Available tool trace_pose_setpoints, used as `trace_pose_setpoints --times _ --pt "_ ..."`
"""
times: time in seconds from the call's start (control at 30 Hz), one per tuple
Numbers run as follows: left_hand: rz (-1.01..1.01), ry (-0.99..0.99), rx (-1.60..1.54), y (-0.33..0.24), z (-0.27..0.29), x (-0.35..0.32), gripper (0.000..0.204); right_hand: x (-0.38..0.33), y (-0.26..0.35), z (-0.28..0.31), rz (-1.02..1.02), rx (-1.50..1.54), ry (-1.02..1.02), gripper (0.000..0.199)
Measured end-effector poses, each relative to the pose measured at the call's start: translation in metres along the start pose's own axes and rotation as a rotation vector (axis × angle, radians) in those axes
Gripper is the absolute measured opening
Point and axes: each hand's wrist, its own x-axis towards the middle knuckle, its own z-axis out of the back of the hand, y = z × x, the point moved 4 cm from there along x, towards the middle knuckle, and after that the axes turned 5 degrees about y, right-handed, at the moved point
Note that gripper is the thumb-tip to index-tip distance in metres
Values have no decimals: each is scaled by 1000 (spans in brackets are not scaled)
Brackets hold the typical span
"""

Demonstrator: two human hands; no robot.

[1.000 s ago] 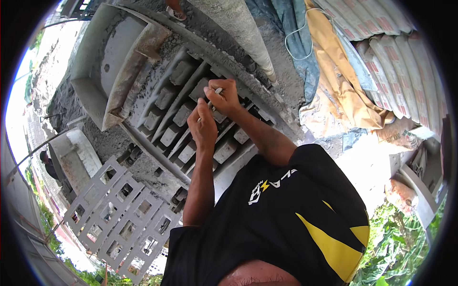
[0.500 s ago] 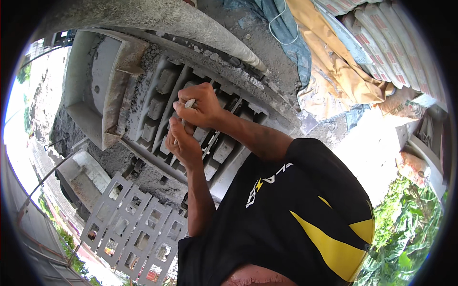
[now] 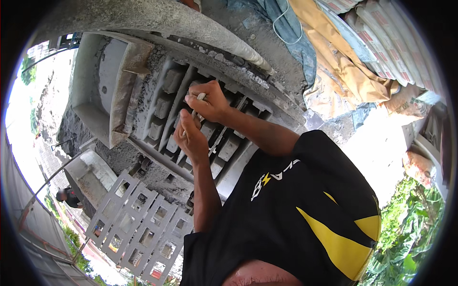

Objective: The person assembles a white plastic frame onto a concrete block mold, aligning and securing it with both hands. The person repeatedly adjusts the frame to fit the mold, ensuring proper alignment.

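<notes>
Both fists are raised over a grey, cement-caked machine with a slotted block mould [image 3: 228,148]. My left hand [image 3: 192,140] is closed around a thin grey rod-like handle [image 3: 184,134], thumb pointing up along it. Just beyond, my right hand [image 3: 211,101] grips a similar pale rod end [image 3: 201,96] that pokes out of the fist. Whether both fists hold one bar or two separate handles, I cannot tell. Rows of grey blocks [image 3: 163,107] show in the mould beside and below my hands.
A thick dusty pipe [image 3: 191,24] crosses the far side. To the left are a metal hopper [image 3: 90,107], a slotted grey plate [image 3: 143,229] and another person [image 3: 70,196]. Tan and blue sheets [image 3: 329,62] and stacked sacks [image 3: 386,43] lie at the far right.
The view has shifted slightly, and both fists sit a little farther right in it, still closed on the rod-like handles. Another person has come into sight at the left.
</notes>
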Motion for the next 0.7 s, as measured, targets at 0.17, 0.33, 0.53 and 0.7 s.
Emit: trace_pose_setpoints --times 0.17,0.33,0.53,0.7 --pt "-213 -153 22 33 -1 0 48 0 -6 -2 210 -258 40 28" --pt "125 -158 -533 14 0 2 34 -4 -2 -17 103 -370 184 26" --pt "175 -16 -434 67 0 36 26 17 -33 -14 -86 -422 274 28" --pt "206 -72 -663 53 7 16 37 0 -1 -21 -40 -466 379 28"
